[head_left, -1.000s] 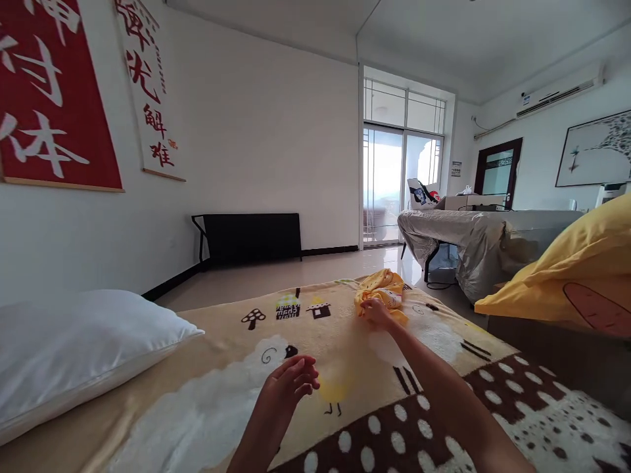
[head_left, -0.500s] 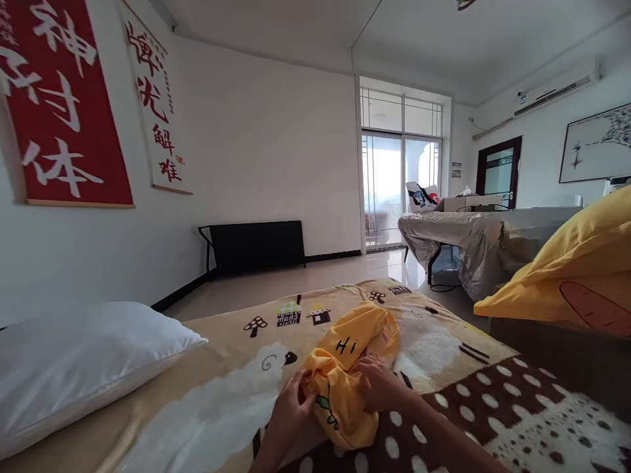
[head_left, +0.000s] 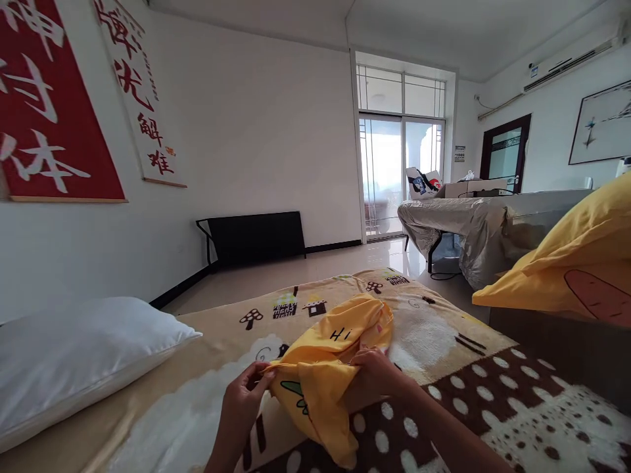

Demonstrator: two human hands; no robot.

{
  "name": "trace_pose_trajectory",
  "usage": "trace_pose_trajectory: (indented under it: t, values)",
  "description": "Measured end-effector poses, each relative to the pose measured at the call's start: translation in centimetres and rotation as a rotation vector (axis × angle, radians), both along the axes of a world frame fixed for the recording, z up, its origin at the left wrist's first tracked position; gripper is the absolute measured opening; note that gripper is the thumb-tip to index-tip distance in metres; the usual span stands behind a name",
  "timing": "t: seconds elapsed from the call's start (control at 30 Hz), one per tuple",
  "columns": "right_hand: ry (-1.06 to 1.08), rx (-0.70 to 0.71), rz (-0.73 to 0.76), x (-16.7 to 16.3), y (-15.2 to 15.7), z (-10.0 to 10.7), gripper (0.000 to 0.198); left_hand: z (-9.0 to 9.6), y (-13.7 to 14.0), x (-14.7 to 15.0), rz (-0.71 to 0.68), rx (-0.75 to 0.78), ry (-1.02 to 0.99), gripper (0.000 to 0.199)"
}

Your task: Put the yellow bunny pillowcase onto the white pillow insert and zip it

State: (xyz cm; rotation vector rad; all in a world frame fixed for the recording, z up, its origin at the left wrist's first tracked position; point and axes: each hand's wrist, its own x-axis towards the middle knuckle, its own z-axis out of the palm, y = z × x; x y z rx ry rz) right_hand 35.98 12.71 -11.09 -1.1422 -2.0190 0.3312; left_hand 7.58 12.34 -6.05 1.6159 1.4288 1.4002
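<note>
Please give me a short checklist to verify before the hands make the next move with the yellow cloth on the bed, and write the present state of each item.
1. Left hand grips an edge of the yellow printed fabric piece: ok.
2. Right hand holds the fabric: ok, though its fingertips are partly hidden in the folds.
3. Fabric spread flat: not ok, it is bunched and folded over itself.
4. Fabric lies over the beige cartoon-print blanket, not hanging off the bed: ok.
5. White pillow is apart from the fabric: ok.
6. Which side of the fabric faces up: cannot tell.
</note>
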Motion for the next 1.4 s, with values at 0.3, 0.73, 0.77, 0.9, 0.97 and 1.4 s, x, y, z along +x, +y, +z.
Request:
trace_pose_trajectory:
  t: [0.3,0.73,0.77,0.9,0.97,1.4]
  values:
    - [0.290,0.158,-0.031,2.4,-3.6,6.8,0.023,2.1,-0.8,-1.0,0.096,0.120,0.067,0.038]
    - [0.108,-0.003,0.140,-1.1,-7.6,8.1,0.023,4.8,-6.4,3.3,-0.096,0.181,0.083,0.029]
    - [0.099,0.017,0.149,-1.6,-7.7,7.8,0.026,5.0,-7.0,3.9,-0.166,0.186,0.134,0.027]
    - [0.141,0.047,0.138,-2.5,-6.8,6.5,0.014,5.2,-7.7,5.4,-0.312,0.203,0.245,0.021]
    - [0.260,-0.020,0.077,-2.5,-6.1,6.0,0.021,4.9,-7.8,5.8,-0.188,0.278,0.260,0.018]
    - [0.846,-0.367,0.235,-2.5,-6.8,7.1,0.034,1.8,-9.0,10.5,-0.231,0.057,0.361,0.021]
